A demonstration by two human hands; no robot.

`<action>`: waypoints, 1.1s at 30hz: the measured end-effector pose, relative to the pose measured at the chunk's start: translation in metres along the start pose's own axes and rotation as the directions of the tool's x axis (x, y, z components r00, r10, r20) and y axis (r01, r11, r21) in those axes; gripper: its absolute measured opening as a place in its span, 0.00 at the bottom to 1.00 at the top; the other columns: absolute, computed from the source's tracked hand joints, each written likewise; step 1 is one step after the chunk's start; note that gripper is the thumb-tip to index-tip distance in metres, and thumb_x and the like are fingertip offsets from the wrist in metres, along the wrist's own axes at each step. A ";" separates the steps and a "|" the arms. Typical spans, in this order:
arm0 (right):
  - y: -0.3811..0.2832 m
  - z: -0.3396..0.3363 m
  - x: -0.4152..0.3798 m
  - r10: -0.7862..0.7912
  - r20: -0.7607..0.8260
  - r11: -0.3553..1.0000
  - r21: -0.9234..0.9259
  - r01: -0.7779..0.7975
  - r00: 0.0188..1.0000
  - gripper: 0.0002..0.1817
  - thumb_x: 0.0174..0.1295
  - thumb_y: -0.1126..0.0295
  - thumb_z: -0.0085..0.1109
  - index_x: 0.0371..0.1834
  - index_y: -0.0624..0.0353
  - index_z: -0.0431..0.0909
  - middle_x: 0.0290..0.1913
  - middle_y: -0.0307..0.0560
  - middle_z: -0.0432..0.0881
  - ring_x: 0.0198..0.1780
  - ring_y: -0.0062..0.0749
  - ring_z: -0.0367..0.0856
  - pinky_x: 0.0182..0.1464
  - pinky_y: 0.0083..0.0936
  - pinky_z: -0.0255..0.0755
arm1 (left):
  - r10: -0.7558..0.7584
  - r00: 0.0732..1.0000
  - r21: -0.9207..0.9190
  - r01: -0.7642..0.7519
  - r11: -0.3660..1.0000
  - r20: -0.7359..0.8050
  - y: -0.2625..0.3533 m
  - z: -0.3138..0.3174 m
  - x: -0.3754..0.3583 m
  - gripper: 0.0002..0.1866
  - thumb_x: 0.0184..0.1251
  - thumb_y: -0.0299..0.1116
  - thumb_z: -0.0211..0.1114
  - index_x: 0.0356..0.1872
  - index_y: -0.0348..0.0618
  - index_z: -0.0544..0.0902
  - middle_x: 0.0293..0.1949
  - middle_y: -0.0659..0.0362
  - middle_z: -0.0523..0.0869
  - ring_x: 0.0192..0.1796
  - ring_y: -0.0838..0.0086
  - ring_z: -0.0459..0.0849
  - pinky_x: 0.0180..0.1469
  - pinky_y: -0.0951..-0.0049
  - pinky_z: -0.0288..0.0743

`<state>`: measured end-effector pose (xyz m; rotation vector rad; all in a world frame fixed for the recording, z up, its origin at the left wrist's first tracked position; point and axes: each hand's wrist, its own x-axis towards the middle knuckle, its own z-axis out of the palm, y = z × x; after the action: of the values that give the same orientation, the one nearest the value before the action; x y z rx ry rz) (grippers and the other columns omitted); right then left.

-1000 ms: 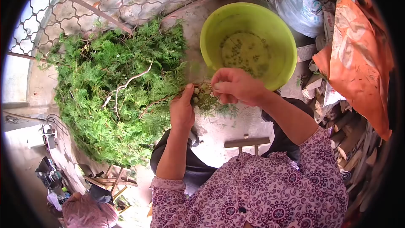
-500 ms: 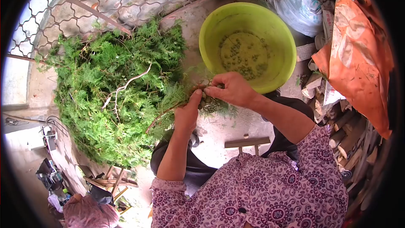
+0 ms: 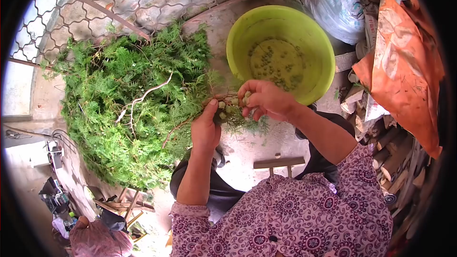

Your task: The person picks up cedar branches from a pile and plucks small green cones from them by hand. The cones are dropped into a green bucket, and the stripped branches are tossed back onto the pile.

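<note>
While the left hand (image 3: 206,128) was closed around a leafy conifer sprig (image 3: 234,123), its thumb pressed along the twig, the right hand (image 3: 272,102) was just beside it, thumb and forefinger pinched together on a small pale-green cone (image 3: 246,98). More cones (image 3: 222,106) showed on the sprig by the left thumb, between the two hands, and its flat green foliage hung below the right fingers.

Just beyond the right hand was a yellow-green plastic basin (image 3: 316,62), with small round cones (image 3: 269,64) scattered over its bottom. To the left of the left hand spread a broad heap of conifer branches (image 3: 114,133), a bare, pale forked stick (image 3: 143,98) lying on top. Nearer the body than both hands, a narrow wooden bar (image 3: 278,163) was above the patterned shirt (image 3: 290,214) in view.

Farther out, past the basin and to the right of the right hand, was a whitish sack (image 3: 333,9), then an orange sheet (image 3: 404,76) with split firewood (image 3: 394,159) below it. Well beyond the left hand, past the heap, ran a wavy metal lattice (image 3: 157,1); well behind that hand, to its left, was a pink bag (image 3: 97,239).
</note>
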<state>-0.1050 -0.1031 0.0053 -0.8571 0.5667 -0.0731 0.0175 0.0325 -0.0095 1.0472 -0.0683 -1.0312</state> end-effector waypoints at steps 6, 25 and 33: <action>0.004 0.000 0.003 -0.057 0.006 0.980 -0.193 0.057 0.998 0.12 0.51 0.71 0.62 0.36 0.60 0.71 0.23 0.36 0.73 0.23 0.18 0.73 0.21 0.13 0.66 | 0.023 0.999 0.014 -0.024 1.000 0.022 -0.004 -0.002 0.002 0.11 0.63 0.28 0.51 0.42 0.33 0.76 0.38 0.54 0.80 0.42 0.69 0.78 0.47 0.71 0.71; 0.008 0.008 -0.001 -0.267 0.078 0.957 -0.096 0.274 0.960 0.07 0.57 0.69 0.58 0.35 0.60 0.75 0.23 0.33 0.73 0.21 0.11 0.66 0.21 0.10 0.60 | -0.130 0.974 -0.237 0.173 0.956 0.184 0.008 0.007 -0.001 0.13 0.65 0.32 0.49 0.43 0.32 0.72 0.39 0.51 0.79 0.39 0.67 0.78 0.43 0.71 0.72; 0.003 0.010 -0.003 -0.177 0.088 0.978 0.124 0.166 0.980 0.07 0.57 0.70 0.58 0.34 0.61 0.75 0.24 0.34 0.74 0.20 0.12 0.67 0.20 0.09 0.60 | -0.169 0.971 -0.250 0.207 0.946 0.167 0.015 0.014 -0.007 0.13 0.65 0.32 0.49 0.43 0.33 0.73 0.38 0.51 0.79 0.35 0.65 0.79 0.44 0.68 0.72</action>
<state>-0.1034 -0.0930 0.0095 -0.7904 0.3906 -0.2181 0.0171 0.0293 0.0121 0.7436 0.0538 -1.2522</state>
